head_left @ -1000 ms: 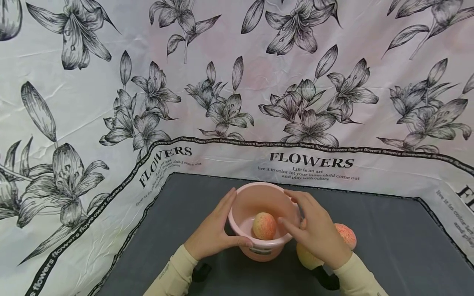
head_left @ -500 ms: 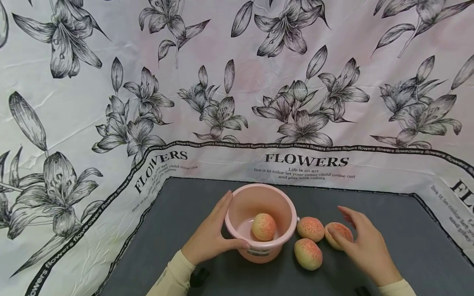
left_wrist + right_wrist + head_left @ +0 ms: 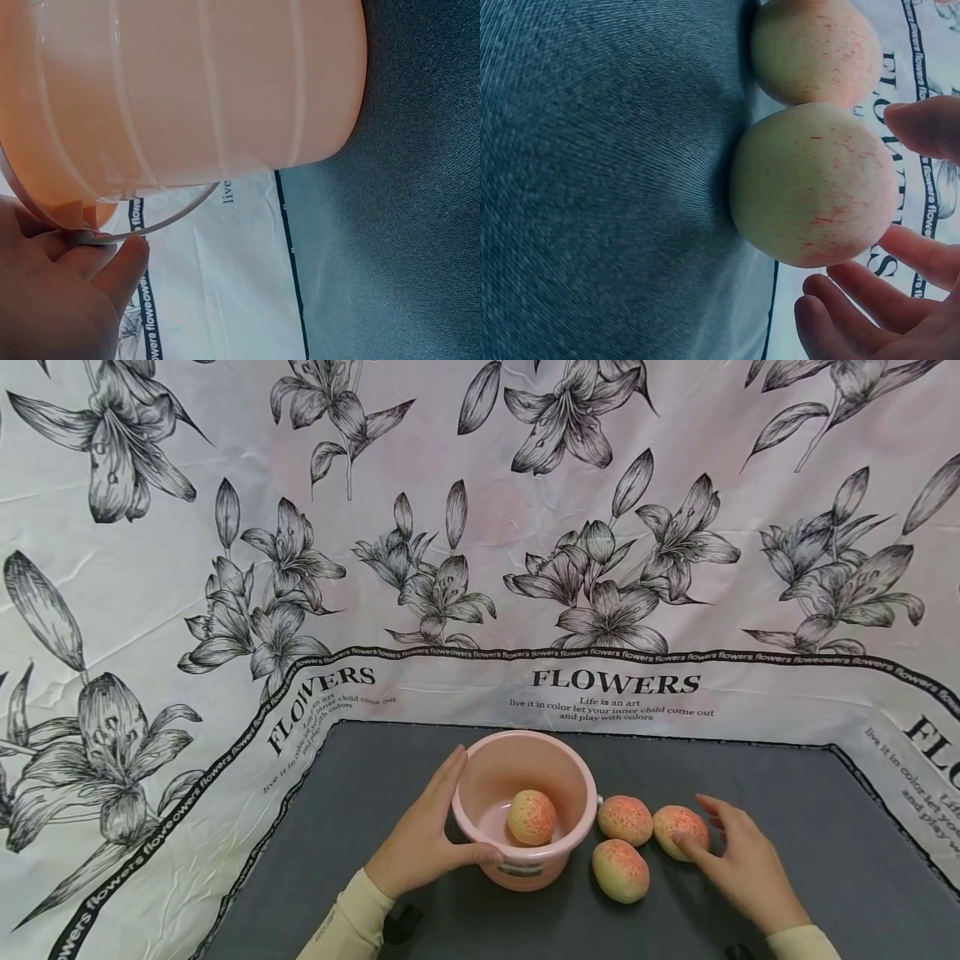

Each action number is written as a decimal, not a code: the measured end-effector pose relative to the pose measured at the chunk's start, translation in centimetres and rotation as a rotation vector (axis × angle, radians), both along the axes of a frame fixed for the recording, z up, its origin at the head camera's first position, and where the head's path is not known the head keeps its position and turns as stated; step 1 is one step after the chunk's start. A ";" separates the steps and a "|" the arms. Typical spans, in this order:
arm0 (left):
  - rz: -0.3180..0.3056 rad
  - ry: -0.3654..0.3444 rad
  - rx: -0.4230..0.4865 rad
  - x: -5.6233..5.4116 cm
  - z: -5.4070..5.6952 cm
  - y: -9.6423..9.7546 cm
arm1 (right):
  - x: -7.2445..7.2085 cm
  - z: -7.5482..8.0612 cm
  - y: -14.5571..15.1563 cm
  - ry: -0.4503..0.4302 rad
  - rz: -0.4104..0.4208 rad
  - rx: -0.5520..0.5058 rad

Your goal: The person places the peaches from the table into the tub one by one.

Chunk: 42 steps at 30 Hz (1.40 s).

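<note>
A pink bucket (image 3: 551,870) stands on the dark tabletop with a peach (image 3: 532,817) inside. My left hand (image 3: 420,843) holds its left side, thumb over the near rim; in the left wrist view its fingers are at the rim beside the thin handle (image 3: 176,220). To the right of the bucket lie a far peach (image 3: 626,819), a near peach (image 3: 621,871) and a rightmost peach (image 3: 678,828). My right hand (image 3: 750,864) is around the rightmost one's right side. In the right wrist view the thumb (image 3: 922,127) stands apart from that peach, with fingertips along its lower edge.
Behind the grey table mat (image 3: 795,810) rises a white cloth (image 3: 450,693) printed with flowers and lettering. A small black object (image 3: 402,923) is beside the left sleeve (image 3: 348,918).
My right hand has moved from over the bucket's right rim to the rightmost peach, uncovering the peaches beside the bucket. My left hand stays on the bucket. The head view has shifted slightly.
</note>
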<state>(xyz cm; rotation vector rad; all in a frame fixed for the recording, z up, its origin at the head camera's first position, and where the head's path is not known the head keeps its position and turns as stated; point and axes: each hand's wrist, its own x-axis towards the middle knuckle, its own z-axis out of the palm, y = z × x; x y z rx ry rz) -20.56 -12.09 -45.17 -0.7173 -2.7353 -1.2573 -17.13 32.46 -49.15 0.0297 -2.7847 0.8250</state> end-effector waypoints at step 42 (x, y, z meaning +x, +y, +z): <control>0.004 -0.019 0.011 -0.1 0.0 0.0 | -0.3 1.7 -1.7 0.089 0.024 0.013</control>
